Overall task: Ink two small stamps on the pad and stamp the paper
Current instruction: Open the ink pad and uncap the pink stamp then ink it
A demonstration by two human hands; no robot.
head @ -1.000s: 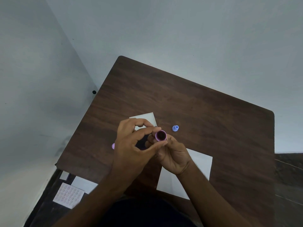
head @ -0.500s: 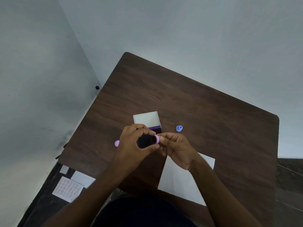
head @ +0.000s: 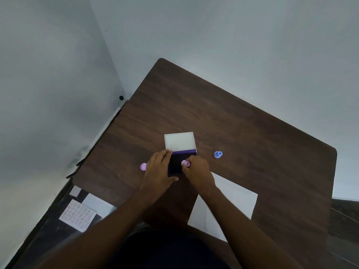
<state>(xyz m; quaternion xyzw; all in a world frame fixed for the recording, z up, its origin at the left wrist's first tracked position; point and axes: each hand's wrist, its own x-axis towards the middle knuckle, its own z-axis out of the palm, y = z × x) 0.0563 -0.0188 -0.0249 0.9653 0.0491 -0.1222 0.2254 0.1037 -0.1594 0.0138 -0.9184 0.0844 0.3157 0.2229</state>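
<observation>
An open ink pad (head: 174, 164) lies mid-table, its dark pad towards me and its white lid (head: 179, 141) folded back behind it. My right hand (head: 198, 172) pinches a small pink stamp (head: 185, 163) face down on the dark pad. My left hand (head: 158, 169) grips the pad's left edge, thumb at its near corner. A small blue stamp (head: 218, 154) stands on the table to the right of the pad. A white sheet of paper (head: 231, 202) lies near the front edge, partly under my right forearm.
A pink round cap (head: 143, 166) rests on the brown table (head: 242, 133) left of my left hand. On the floor at the lower left lie a dotted sheet (head: 77, 215) and white cards (head: 98, 204). Walls stand close behind and to the left.
Both hands have come down from in front of me to the ink pad. The pink stamp, held up a second ago, is now pressed on the dark pad. The left hand has shifted to the pad's edge.
</observation>
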